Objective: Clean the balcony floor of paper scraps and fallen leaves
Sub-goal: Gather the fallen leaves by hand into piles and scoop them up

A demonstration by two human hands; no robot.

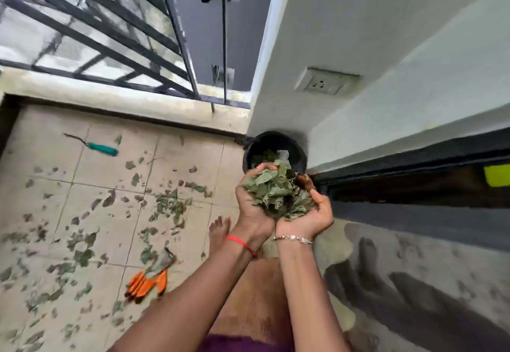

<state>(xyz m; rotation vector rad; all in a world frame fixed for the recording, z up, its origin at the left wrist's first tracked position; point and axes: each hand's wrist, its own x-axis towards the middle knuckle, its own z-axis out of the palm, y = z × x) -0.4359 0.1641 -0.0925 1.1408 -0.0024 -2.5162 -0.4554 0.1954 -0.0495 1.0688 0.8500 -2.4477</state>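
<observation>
Tiled balcony floor [41, 144] littered with loose leaves [168, 202], green-handled tool [102, 149] far left, orange gloves [146, 285] near a bare foot [219, 230]. Left grip [252, 213] and right grip [311, 215] cupped side by side, palms up, fingers curled round a leaf pile [276, 194] heaped across both palms. Pile sits at the near rim of the black bucket [296, 155] in the wall corner, some leaves inside it

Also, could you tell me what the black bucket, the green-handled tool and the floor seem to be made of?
Black bucket: probably plastic, smooth with a dull sheen. Green-handled tool: likely plastic handle, glossy and uniformly coloured; thin dark shaft, probably metal. Floor: beige tiles, likely ceramic, matte, with visible grout lines.
</observation>
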